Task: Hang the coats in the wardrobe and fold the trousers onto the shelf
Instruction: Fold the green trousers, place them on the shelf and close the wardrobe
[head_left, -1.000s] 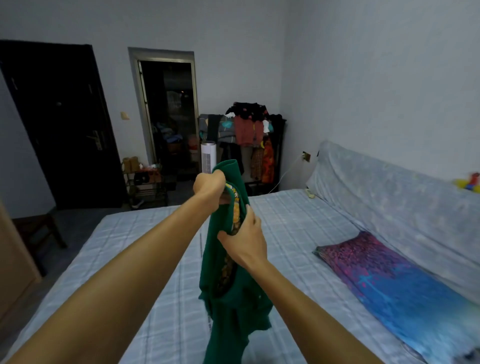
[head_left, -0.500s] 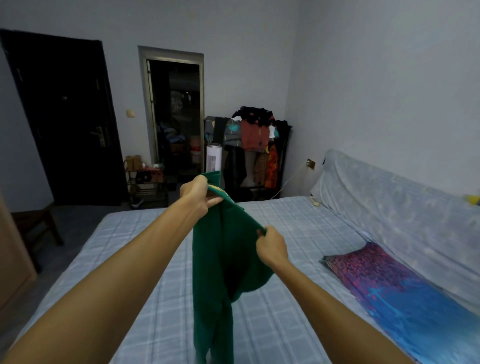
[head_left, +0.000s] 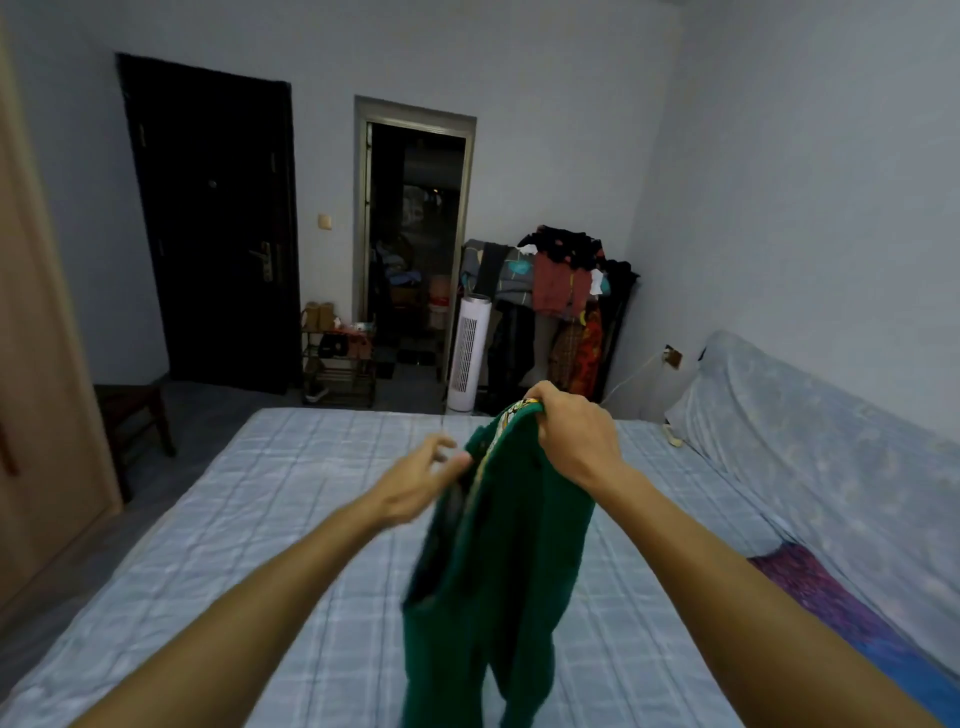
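My right hand (head_left: 576, 441): now clenched on the green garment (head_left: 498, 561) top, over the bed (head_left: 260, 519).
My left hand (head_left: 415, 486): let go, fingers spread, blurred beside it.

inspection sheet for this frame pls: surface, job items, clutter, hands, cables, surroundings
Surface: bed with a pale checked sheet, bare in the middle.
Job's things: green garment held up over the bed, hanging down; no hanger seen.
Clutter: purple-blue pillow at the bed's right edge; clothes rack piled with clothes in the far corner.
Hands: right hand closed on the garment's top edge; left hand blurred at its left edge, grip unclear.
Cables: white cable running from a wall socket toward the bed.
Surroundings: dark door, open doorway, white tower fan, shoe rack.
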